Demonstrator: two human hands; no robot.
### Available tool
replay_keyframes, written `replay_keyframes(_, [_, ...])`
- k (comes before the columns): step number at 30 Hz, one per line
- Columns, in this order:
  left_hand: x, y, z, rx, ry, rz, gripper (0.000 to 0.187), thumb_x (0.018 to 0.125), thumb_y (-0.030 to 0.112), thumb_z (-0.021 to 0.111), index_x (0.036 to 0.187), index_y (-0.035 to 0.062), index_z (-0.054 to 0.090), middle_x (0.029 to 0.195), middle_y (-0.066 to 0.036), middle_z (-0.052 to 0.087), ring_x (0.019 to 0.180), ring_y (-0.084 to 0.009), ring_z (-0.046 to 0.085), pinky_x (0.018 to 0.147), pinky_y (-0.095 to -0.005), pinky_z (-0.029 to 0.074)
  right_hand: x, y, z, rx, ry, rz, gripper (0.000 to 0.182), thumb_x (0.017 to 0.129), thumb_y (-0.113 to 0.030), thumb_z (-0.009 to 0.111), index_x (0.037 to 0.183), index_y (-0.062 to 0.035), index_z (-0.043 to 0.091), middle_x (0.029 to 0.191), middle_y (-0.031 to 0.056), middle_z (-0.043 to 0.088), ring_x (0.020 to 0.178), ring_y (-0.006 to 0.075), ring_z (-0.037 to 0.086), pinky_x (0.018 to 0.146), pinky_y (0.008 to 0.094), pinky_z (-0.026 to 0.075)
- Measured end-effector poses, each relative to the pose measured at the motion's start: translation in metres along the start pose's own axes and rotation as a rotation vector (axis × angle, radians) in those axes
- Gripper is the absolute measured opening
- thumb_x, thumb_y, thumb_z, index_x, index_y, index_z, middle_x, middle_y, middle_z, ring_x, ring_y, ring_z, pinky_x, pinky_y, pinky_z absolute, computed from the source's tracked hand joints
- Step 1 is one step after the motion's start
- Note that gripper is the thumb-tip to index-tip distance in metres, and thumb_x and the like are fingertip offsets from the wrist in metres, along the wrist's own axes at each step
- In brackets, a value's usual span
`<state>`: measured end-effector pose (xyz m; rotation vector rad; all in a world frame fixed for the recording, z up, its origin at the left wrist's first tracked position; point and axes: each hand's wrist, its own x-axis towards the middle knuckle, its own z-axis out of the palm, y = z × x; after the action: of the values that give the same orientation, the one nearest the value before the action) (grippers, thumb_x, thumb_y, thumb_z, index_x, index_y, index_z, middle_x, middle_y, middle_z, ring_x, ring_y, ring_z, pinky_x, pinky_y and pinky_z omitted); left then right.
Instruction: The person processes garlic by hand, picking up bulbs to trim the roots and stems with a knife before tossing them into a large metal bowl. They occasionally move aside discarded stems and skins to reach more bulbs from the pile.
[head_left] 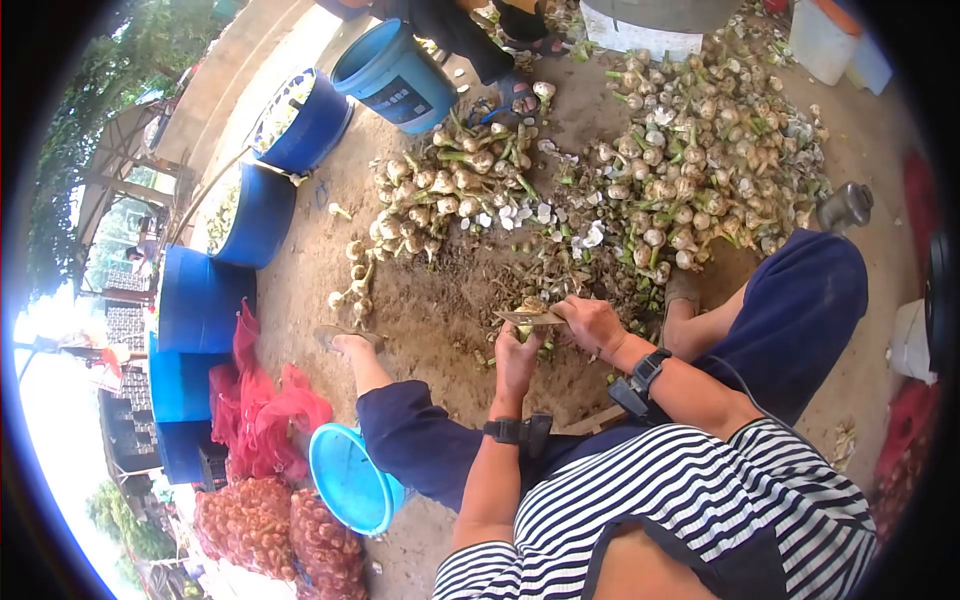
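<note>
Person seated low on dirt ground, knees apart, striped shirt, dark blue trousers, wrist straps w/ devices on both forearms.

Left hand: closed around stem end of a garlic bulb, held upright just above ground, approx. centre of view. Fingers wrapped; grip firm.

Right hand: closed on handle of a knife; blade lies flat, pointing toward 9 o'clock, touching the bulb just above left hand. Both hands meet at the bulb; exact cut point too small to tell.

Trimmings and stalk scraps on ground directly under and at 12 o'clock of hands.

Surroundings:
- Garlic pile, large, bulbs w/ green stalks, at 1 o'clock of hands, reaching toward right knee.
- Smaller garlic heap at 11 o'clock, loose white skins between the two heaps.
- Blue bucket tipped, at 11 o'clock far; two more blue tubs w/ contents at 10 o'clock, contents unclear.
- Light blue basin at 8 o'clock, just beside left leg.
- Red mesh sacks, filled, at 8 o'clock; loose red netting above them.
- Second person's legs and sandal at 12 o'clock, beyond the smaller heap.
- White container at 1 o'clock far edge.

Person's own sandalled feet rest on ground either side of work spot.
</note>
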<state>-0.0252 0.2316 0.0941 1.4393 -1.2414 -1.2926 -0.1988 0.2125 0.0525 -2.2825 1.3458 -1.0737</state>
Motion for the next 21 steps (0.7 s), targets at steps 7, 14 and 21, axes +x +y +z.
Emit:
replay_keyframes(7, [-0.019,0.024,-0.007,-0.196,-0.191,-0.002,0.052,0.081,0.026,0.078,0.120,-0.0032,0.060,0.105,-0.003,0.067,0.097,-0.0112,0.059,0.088,-0.0264,0.047,-0.045,0.076,0.040,-0.274,-0.300,0.292,0.009,0.086,-0.013,0.059,0.094,-0.0082,0.060,0.069,0.0109,0.058,0.063,0.0308,0.063,0.057,0.0415,0.052])
replay_keyframes(14, [0.009,0.071,-0.038,0.492,-0.167,0.200,0.078,0.067,0.024,0.085,0.135,0.0026,0.053,0.122,-0.003,0.061,0.117,-0.0153,0.053,0.101,-0.0341,0.042,0.005,0.035,-0.001,0.056,-0.251,0.574,0.022,0.091,-0.023,0.057,0.093,-0.0021,0.055,0.086,0.0183,0.065,0.081,0.0388,0.064,0.071,0.0490,0.050])
replay_keyframes(21, [0.022,-0.025,-0.035,-0.410,0.119,-0.124,0.056,0.086,0.018,0.070,0.131,0.0058,0.040,0.103,-0.009,0.064,0.094,-0.0219,0.064,0.078,-0.0327,0.053,0.043,-0.010,-0.017,0.157,0.043,0.287,0.012,0.086,-0.013,0.065,0.091,-0.0033,0.059,0.079,0.0164,0.064,0.070,0.0354,0.064,0.062,0.0436,0.052])
